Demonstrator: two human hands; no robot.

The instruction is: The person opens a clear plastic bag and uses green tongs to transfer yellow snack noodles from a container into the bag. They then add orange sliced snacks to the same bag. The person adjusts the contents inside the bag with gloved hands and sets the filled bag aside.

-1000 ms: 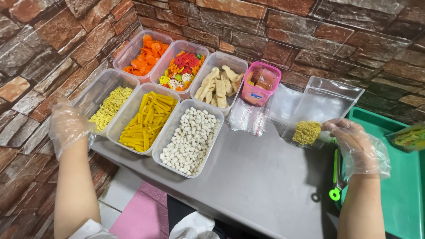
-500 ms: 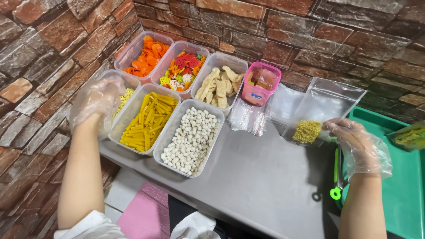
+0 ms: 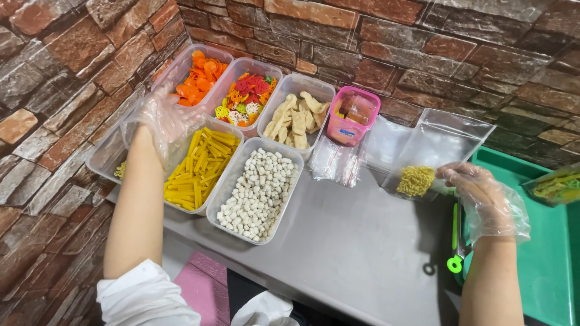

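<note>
The clear plastic pouch (image 3: 432,158) lies on the grey table (image 3: 338,253), near the green tray (image 3: 544,265), with a small clump of yellow curly snack (image 3: 415,180) settled at its lower end. The right hand (image 3: 483,196), in a loose clear glove, pinches the pouch's lower edge just beside that clump, fingers closed on the film. The pouch looks very light and floppy, and I judge it slippery against the glove, so a grip at the edge or corner suits it better than one on the flat middle. The snack inside seems brittle and would crush under a squeeze.

The left hand (image 3: 158,121), also gloved, reaches down over the tubs at the far left, between the tub of yellow sticks (image 3: 199,169) and the tub at the table's end (image 3: 106,160). Its fingers curl downward, but I cannot tell whether they hold anything, as the glove and wrist hide them.

Nearby stand tubs of white pellets (image 3: 257,193), pale crackers (image 3: 296,121), mixed coloured pieces (image 3: 244,99) and orange pieces (image 3: 196,75), plus a pink box (image 3: 352,115).
</note>
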